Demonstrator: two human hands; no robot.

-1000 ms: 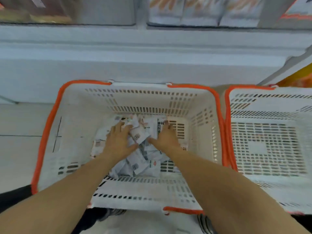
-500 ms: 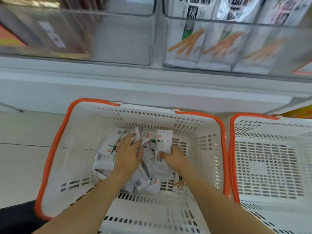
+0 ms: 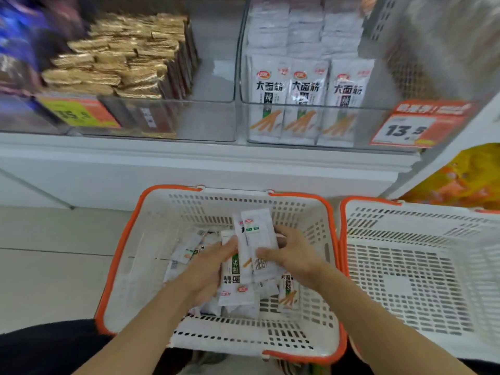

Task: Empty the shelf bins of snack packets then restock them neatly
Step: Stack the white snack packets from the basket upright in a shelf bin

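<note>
- Head view: left hand (image 3: 208,269) and right hand (image 3: 293,257), fingers clamped on a stack of white snack packets (image 3: 257,239), squaring it for restocking.
- Below the fingers: white orange-rimmed plastic basket (image 3: 151,247) holding loose packets.
- Beyond the fingers: clear plastic shelf bin (image 3: 308,125), part-filled.

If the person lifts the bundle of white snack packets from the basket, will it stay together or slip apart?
The white snack packets look thin, flat and glossy, so they probably slide on each other. Both the left hand and right hand grip them, which suggests one hand alone might lose some. They seem light and bendable; those loose in the basket lie crumpled.
</note>
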